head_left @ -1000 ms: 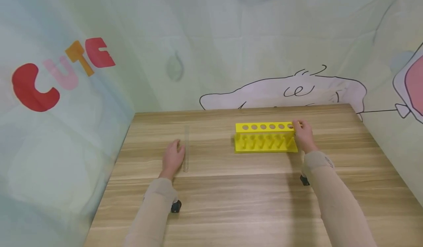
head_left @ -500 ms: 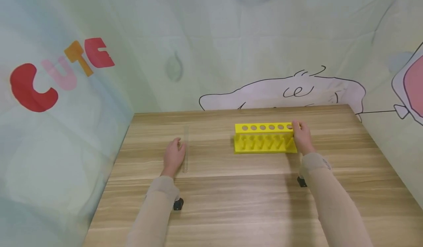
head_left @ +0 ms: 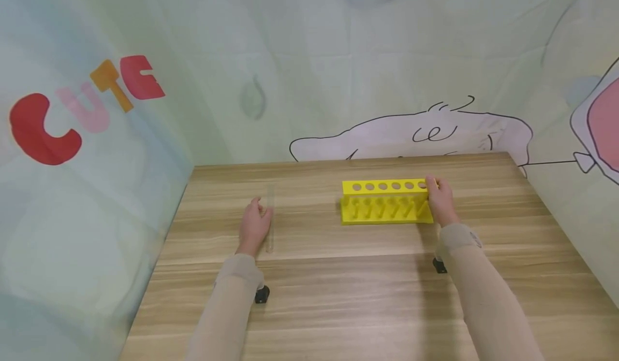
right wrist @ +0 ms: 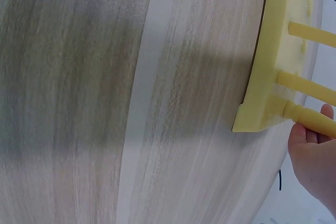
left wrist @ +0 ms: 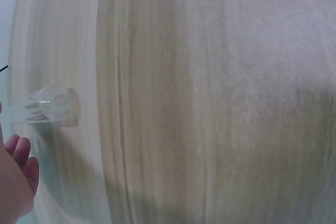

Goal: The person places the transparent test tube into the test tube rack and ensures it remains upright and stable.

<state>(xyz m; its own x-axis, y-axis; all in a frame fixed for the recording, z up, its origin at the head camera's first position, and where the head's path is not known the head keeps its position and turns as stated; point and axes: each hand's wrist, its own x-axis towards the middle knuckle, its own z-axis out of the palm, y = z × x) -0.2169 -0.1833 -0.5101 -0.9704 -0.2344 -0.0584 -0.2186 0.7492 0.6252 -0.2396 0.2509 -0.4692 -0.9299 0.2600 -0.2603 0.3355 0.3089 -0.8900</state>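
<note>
A clear test tube [head_left: 270, 237] lies lengthwise on the table, left of centre. Right beside it is my left hand [head_left: 253, 226], its fingers loosely bent and its thumb overlapping the tube in the head view. From the left wrist, the tube's rounded end [left wrist: 59, 107] shows beyond the fingers [left wrist: 22, 150]. A yellow test tube rack [head_left: 376, 191] stands upright to the right, with a row of holes along its top bar and pegs on its base. My right hand [head_left: 441, 202] grips the rack's right end, fingers around the end post [right wrist: 310, 118] in the right wrist view.
The wood-grain table [head_left: 338, 296] runs back to a printed cloth backdrop [head_left: 309, 81], which also hangs along the left and right sides. Bare tabletop lies between the tube and the rack. Small black devices [head_left: 261, 295] sit under both wrists.
My left hand has moved slightly forward along the tube, its fingers a little straighter. The right hand keeps its grip on the rack, and the whole head view has drifted slightly.
</note>
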